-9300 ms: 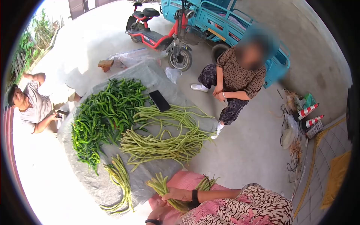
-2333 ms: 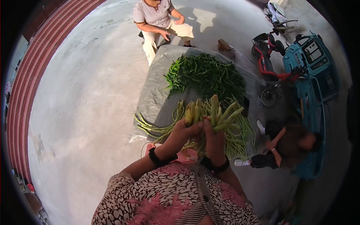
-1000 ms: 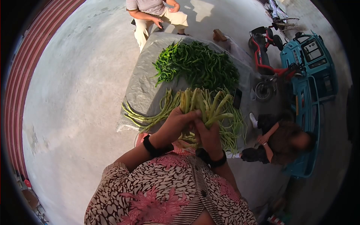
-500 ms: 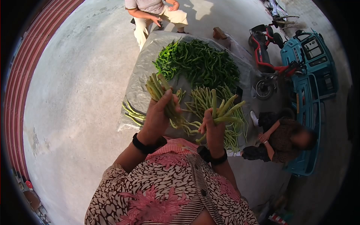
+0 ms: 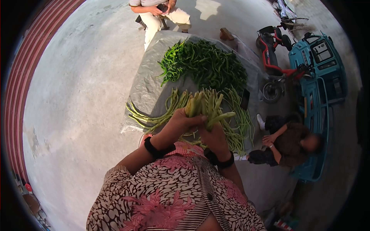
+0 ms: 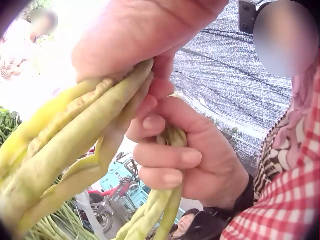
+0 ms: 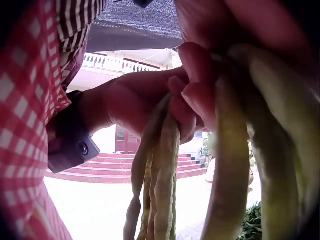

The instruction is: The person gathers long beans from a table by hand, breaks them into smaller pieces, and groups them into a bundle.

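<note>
In the head view my left hand point(image 5: 178, 124) and right hand point(image 5: 216, 141) are close together in front of my chest. Each grips a bunch of long green beans. The left bunch point(image 6: 70, 135) is pale green and yellowish, pinched under the thumb in the left wrist view. Curled fingers of the right hand point(image 6: 200, 150) hold its own beans point(image 6: 155, 215). In the right wrist view the left hand's beans point(image 7: 165, 175) hang downward, next to the thick pods point(image 7: 230, 160) in my right hand. More long beans point(image 5: 169, 106) lie on a grey sheet point(image 5: 148, 82) beyond my hands.
A heap of green peppers point(image 5: 204, 63) covers the far part of the sheet. A dark phone point(image 5: 245, 99) lies at its right edge. One person point(image 5: 165, 15) sits beyond the sheet, another point(image 5: 289, 146) to the right. A red scooter point(image 5: 269, 57) and blue cargo tricycle point(image 5: 320, 88) stand at right.
Half a second ago my hands were apart, each with a bunch of beans; now they are together again. The person beyond the sheet now holds a dark object with both hands.
</note>
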A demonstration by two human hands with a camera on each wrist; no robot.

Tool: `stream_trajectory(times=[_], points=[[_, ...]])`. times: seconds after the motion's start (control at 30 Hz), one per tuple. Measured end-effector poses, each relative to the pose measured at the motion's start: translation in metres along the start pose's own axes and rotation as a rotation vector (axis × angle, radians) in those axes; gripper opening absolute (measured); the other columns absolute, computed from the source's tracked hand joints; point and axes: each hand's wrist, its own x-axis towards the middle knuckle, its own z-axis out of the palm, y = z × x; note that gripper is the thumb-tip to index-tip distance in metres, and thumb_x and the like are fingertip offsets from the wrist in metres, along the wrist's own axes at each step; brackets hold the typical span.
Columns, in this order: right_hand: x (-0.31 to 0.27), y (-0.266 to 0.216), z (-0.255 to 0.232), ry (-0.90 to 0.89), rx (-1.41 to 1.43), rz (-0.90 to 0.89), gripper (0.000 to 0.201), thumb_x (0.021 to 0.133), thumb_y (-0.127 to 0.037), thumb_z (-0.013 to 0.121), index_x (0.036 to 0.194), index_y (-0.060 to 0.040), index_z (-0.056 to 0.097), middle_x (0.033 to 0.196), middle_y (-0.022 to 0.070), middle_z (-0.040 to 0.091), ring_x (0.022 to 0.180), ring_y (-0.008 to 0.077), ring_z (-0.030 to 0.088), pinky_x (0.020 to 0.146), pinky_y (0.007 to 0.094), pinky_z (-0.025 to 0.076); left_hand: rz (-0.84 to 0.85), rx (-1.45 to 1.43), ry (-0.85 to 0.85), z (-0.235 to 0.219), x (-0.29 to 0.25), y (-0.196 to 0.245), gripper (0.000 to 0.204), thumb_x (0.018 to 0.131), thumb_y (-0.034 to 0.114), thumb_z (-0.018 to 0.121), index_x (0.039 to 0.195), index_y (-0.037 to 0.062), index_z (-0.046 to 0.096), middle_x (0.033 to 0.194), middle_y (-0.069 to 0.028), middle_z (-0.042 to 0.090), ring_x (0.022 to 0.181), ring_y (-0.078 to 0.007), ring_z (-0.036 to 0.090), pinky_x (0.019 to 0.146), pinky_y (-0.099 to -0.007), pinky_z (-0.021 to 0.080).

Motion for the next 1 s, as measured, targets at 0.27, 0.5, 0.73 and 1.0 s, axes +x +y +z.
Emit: stream_trajectory(times=[0.27,0.5,0.73,1.0], points=[[-0.001,-0.012,0.008,0.208,0.562,-0.022,0.025,0.099,-0.024,0.051,0.113,-0.0026,0.051,0.08,0.0013,0.061,0.065,0.0091,0.055,0.059,0.0241,0.046,0.04,-0.141,-0.04,-0.002,-0.005,0.0,0.022,0.098,0.018,0.052,0.109,0.0035,0.063,0.103,-0.0057,0.065,0.085,-0.0101,0.061,0.067,-0.0229,0.049],[0.012,0.003,0.007,0.509,0.578,-0.154,0.027,0.101,-0.03,0.046,0.109,-0.0051,0.049,0.076,0.001,0.057,0.062,0.0096,0.054,0.06,0.0244,0.047,0.124,-0.382,0.017,-0.003,-0.011,0.012,0.022,0.1,0.021,0.048,0.108,0.0029,0.056,0.109,-0.0106,0.065,0.098,-0.0208,0.064,0.081,-0.0333,0.053],[0.011,0.001,-0.03,0.669,0.855,-0.079,0.03,0.101,-0.035,0.047,0.111,-0.0062,0.049,0.065,-0.002,0.041,0.044,0.0057,0.034,0.042,0.0233,0.034,0.289,-0.48,0.256,-0.032,-0.016,0.031,0.028,0.094,0.018,0.057,0.117,0.0047,0.049,0.085,-0.0017,0.054,0.071,-0.0157,0.054,0.073,-0.0314,0.048],[0.007,-0.014,-0.015,0.143,0.707,-0.034,0.023,0.099,-0.028,0.051,0.105,-0.0062,0.056,0.066,-0.005,0.044,0.051,0.0012,0.035,0.042,0.0191,0.027,0.076,-0.141,0.116,-0.005,-0.011,0.035,0.04,0.092,0.016,0.059,0.126,-0.0015,0.047,0.096,-0.005,0.06,0.07,-0.0098,0.057,0.062,-0.0241,0.048]])
